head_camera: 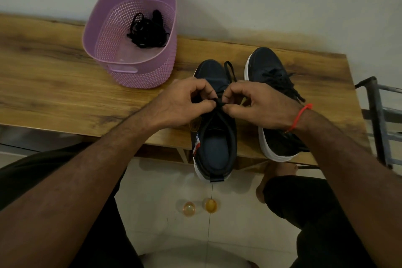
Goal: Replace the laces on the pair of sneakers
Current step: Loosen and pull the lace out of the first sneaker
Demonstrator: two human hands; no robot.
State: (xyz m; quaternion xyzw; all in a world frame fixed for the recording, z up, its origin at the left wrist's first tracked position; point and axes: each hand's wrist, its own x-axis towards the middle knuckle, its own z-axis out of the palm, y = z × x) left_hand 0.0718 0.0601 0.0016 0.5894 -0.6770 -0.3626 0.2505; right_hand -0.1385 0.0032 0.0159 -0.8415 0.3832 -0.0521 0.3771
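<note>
Two dark navy sneakers with white soles stand on the wooden table (54,85). The left sneaker (214,146) has its heel over the table's front edge. My left hand (185,104) and my right hand (258,104) meet above its tongue, and each pinches the black lace (218,103) where it crosses. One lace end (230,70) loops out over the toe. The right sneaker (267,67) is laced with a black lace, its ends loose; my right wrist hides its heel part.
A purple perforated basket (139,72) stands at the table's back left and holds a tangle of black laces (148,30). A metal frame (378,115) stands to the right of the table. Two small amber objects (200,206) lie on the tiled floor below.
</note>
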